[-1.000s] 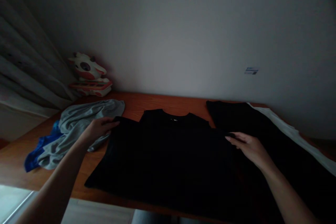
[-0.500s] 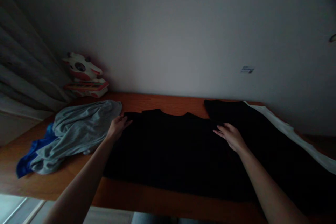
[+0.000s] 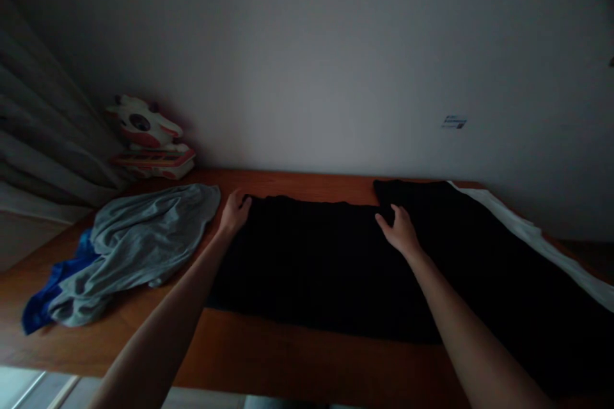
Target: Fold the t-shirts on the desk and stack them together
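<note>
A black T-shirt (image 3: 316,268) lies across the middle of the wooden table, its far edge nearly straight and its neckline out of sight. At its far left corner, my left hand (image 3: 235,212) is closed on the cloth, fingers curled over the edge. My right hand (image 3: 398,229) grips the far right corner, with dark fabric between thumb and fingers. How much cloth each hand holds is hard to see against the black. Another black garment (image 3: 489,268) lies spread out directly right of the shirt, under my right forearm.
A crumpled grey garment (image 3: 144,236) lies at the left, partly over a blue one (image 3: 57,287). Behind them stands a cow-shaped toy keyboard (image 3: 148,140), near a curtain (image 3: 43,140). White cloth (image 3: 518,220) shows along the right garment's far edge. A wall (image 3: 307,64) borders the table (image 3: 297,358).
The T-shirt's neckline has gone from view and its far edge is now straighter. Both hands have moved inward at the far corners, and the shirt's near edge has shifted slightly away from me.
</note>
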`<state>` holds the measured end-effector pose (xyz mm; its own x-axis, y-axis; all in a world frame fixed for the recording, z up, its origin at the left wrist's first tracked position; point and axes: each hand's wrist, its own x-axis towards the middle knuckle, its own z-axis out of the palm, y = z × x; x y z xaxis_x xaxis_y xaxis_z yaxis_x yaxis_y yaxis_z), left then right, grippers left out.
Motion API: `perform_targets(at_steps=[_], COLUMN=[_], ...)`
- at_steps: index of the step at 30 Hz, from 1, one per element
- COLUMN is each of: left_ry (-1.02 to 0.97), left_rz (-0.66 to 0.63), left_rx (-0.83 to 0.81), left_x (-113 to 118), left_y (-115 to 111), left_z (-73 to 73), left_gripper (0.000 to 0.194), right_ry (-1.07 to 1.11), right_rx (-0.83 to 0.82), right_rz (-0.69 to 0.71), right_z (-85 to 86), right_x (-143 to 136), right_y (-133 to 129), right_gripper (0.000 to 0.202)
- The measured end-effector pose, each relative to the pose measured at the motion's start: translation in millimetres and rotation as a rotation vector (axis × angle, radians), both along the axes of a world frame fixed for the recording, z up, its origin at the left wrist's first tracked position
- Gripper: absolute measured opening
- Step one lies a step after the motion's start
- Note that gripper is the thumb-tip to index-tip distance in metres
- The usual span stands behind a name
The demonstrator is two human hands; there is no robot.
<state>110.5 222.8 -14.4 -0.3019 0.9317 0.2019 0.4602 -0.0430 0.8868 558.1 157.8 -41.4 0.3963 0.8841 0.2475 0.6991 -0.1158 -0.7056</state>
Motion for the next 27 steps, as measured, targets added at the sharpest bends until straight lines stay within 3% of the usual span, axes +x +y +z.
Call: perform_targets(at_steps=[5, 7, 10, 16, 22, 24, 27], left_ry=[0.677, 0.821, 0.954, 1.02, 0.995, 1.0, 1.006], left_rz=[-0.497, -0.555, -0.508, -0.338, -0.257, -0.222, -0.27], left_rx=[0.151, 0.146, 0.086, 0.037, 0.008, -0.021, 0.003], left_x=[13, 11, -4, -33, -30, -17, 13], left_y=[-87, -122, -153, -179, -211, -205, -174], left_z=[-23.1, -30.0, -38.8, -55.4, -60.2, -54.1, -40.8], left_gripper=[0.041, 0.047, 0.059, 0.073, 0.073, 0.073, 0.068], right_ry=[-0.275, -0.298, -0.381, -0.455, -0.492, -0.514, -0.528], right_rx=[-0.062, -0.08, -0.149, -0.191, -0.209, -0.224, -0.177], right_rz=[0.242, 0.352, 0.425, 0.355, 0.35, 0.319, 0.332], right_z=[-15.0, -17.5, -20.0, -28.1, -22.3, -12.7, 1.0], right_x=[-31, -46, -58, -48, -49, -59, -81], right_y=[-72, -107, -144, -166, -182, -174, -142], right_gripper=[0.054, 0.056, 0.062, 0.067, 0.067, 0.066, 0.062])
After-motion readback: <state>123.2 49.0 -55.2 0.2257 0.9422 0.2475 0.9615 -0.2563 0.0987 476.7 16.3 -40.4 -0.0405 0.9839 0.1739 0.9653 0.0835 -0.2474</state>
